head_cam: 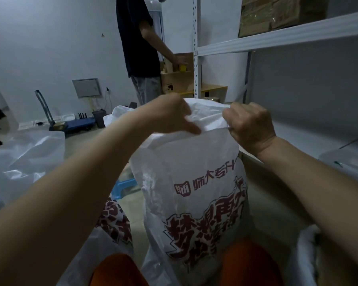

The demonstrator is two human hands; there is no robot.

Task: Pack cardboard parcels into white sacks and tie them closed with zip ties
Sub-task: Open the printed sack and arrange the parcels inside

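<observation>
A tall white sack [194,168] with dark red printed characters stands upright between my knees, bulging with contents I cannot see. My left hand [172,114] grips the sack's top edge on the left, fingers curled round the fabric. My right hand [250,124] grips the same edge on the right, fist closed on the bunched rim. Both hands hold the mouth up at the same height. No zip tie shows.
Other white sacks [23,157] lie on the floor at the left. A metal shelf [277,40] with cardboard boxes [277,15] stands at the right. Another person [141,48] stands behind by stacked parcels [176,79]. A blue stool [122,188] and a trolley [70,124] are nearby.
</observation>
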